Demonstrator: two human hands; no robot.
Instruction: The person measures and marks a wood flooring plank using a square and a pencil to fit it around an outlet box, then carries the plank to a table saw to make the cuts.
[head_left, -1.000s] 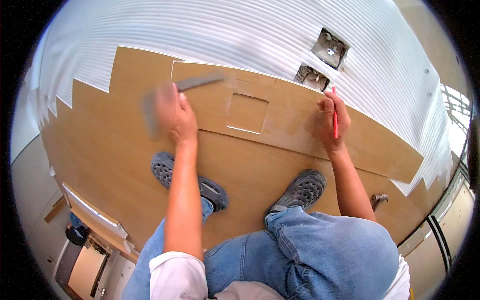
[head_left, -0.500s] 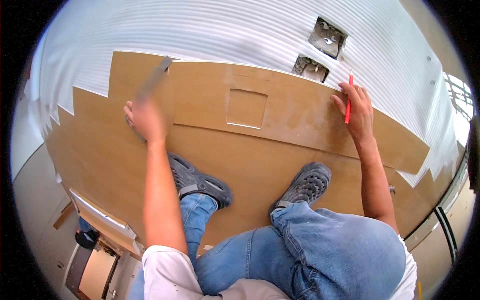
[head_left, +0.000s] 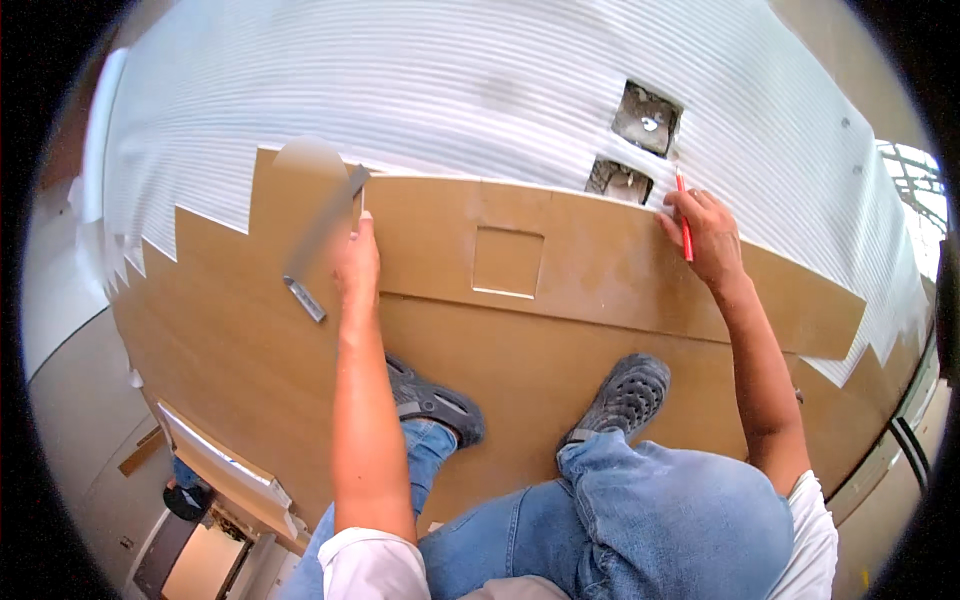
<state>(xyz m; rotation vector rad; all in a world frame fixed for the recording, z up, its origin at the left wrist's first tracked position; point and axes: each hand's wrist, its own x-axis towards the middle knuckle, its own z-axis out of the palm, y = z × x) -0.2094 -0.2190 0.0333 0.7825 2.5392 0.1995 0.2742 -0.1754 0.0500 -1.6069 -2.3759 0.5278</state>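
Note:
A long brown plank (head_left: 610, 255) with a square recess lies across the boards in front of me. My left hand (head_left: 357, 262) is at its left end, one digit stretched along the edge; a blur smears the other fingers. Beside that hand a metal try square (head_left: 305, 298) lies slantwise, its blade reaching up to the plank's end and partly blurred. My right hand (head_left: 708, 235) holds a red pencil (head_left: 685, 225), its tip pointing away from me. The fingers of this hand rest near the plank's far edge.
White ribbed underlay (head_left: 420, 90) spreads beyond the plank, with two square cut-outs (head_left: 648, 118) in it. Laid brown boards (head_left: 470, 345) end in steps at the left. My dark clogs (head_left: 625, 395) stand on them. Another person's dark shoe (head_left: 185, 500) shows at lower left.
My left hand has moved right, off the try square and onto the plank's left end. The square stays in place on the boards. The right hand still holds the pencil; the view has shifted slightly.

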